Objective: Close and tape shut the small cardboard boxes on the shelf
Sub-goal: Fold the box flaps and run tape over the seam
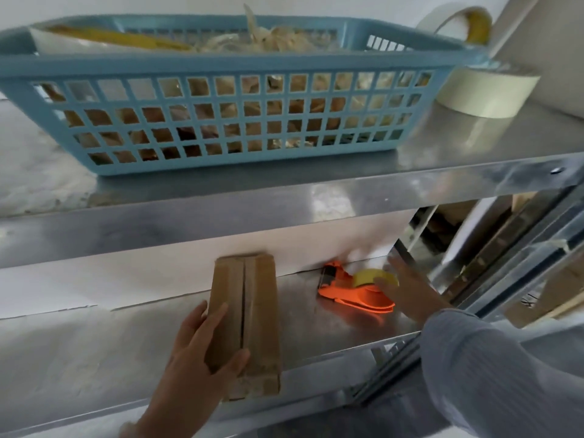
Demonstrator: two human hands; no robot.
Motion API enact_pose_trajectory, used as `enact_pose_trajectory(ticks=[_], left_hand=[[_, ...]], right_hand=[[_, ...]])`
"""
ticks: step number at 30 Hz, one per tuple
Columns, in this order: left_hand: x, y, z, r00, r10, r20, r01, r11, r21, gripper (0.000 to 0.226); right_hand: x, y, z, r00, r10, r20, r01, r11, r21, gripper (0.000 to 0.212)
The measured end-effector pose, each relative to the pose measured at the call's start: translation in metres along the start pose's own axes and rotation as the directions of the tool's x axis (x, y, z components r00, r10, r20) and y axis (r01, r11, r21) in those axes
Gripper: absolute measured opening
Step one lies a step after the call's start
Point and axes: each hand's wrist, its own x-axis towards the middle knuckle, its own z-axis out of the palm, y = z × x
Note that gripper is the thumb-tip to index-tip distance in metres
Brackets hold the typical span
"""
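Reaching toward three o'clock, the right hand (pixel 407 289), fingers straight and holding nothing, touches the orange tape dispenser (pixel 354 295). At six o'clock, the left hand (pixel 196 352) lies flat on the cardboard box (pixel 256 298); best press both flaps together before taping.

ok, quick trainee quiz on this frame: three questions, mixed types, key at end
1. Fill in: the blue basket sits on the ___ shelf.
2. True or false: the left hand touches the cardboard box.
3. The right hand is nearest the: A) blue basket B) orange tape dispenser C) cardboard box.
Key: 1 upper; 2 true; 3 B.
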Motion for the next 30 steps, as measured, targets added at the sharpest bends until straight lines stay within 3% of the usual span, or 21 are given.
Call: enact_pose_trajectory(ticks=[3, 7, 12, 16, 18, 20, 21, 23, 25, 28, 30], left_hand=[[0.005, 0.009, -0.008, 0.999, 0.004, -0.049, -0.001, 0.999, 0.054, 0.073], [0.011, 0.015, -0.014, 0.990, 0.081, -0.118, -0.068, 0.992, 0.110, 0.064], [0.010, 0.024, -0.010, 0.963, 0.211, -0.170, -0.199, 0.976, 0.084, 0.059], [0.008, 0.038, -0.004, 0.879, 0.418, -0.230, -0.396, 0.908, 0.138, 0.044], [0.004, 0.057, 0.003, 0.891, 0.430, -0.146, -0.435, 0.901, 0.004, 0.029], [0.002, 0.084, 0.014, 0.954, 0.267, 0.135, -0.223, 0.935, -0.274, 0.022], [0.003, 0.097, 0.022, 0.939, 0.162, 0.304, -0.047, 0.935, -0.353, 0.024], [0.010, 0.117, 0.040, 0.864, -0.013, 0.503, 0.259, 0.869, -0.422, 0.035], [0.019, 0.131, 0.055, 0.818, -0.061, 0.572, 0.428, 0.728, -0.535, 0.033], [0.027, 0.141, 0.069, 0.817, -0.098, 0.568, 0.534, 0.501, -0.682, 0.033], [0.029, 0.142, 0.073, 0.835, -0.152, 0.529, 0.529, 0.484, -0.697, 0.030]], right_hand=[[-0.003, 0.005, 0.009, 0.998, -0.015, 0.053, 0.017, 0.999, -0.031, 0.077], [-0.009, 0.005, 0.020, 1.000, -0.019, -0.011, 0.018, 0.998, -0.055, 0.049], [-0.030, -0.001, 0.031, 0.999, 0.031, -0.038, -0.030, 0.999, 0.011, 0.036], [-0.059, -0.013, 0.036, 0.988, 0.073, -0.137, -0.053, 0.988, 0.143, 0.058], [-0.077, -0.023, 0.039, 0.972, 0.011, -0.234, 0.024, 0.989, 0.147, 0.050], [-0.096, -0.036, 0.044, 0.916, -0.102, -0.388, 0.145, 0.986, 0.081, 0.037], [-0.102, -0.042, 0.048, 0.870, -0.155, -0.467, 0.198, 0.979, 0.045, 0.035], [-0.111, -0.050, 0.054, 0.780, -0.245, -0.576, 0.287, 0.958, -0.018, 0.040], [-0.118, -0.053, 0.059, 0.714, -0.345, -0.609, 0.361, 0.927, -0.101, 0.042], [-0.129, -0.056, 0.065, 0.627, -0.459, -0.630, 0.446, 0.874, -0.193, 0.034], [-0.136, -0.056, 0.071, 0.589, -0.508, -0.628, 0.481, 0.845, -0.232, 0.037]])
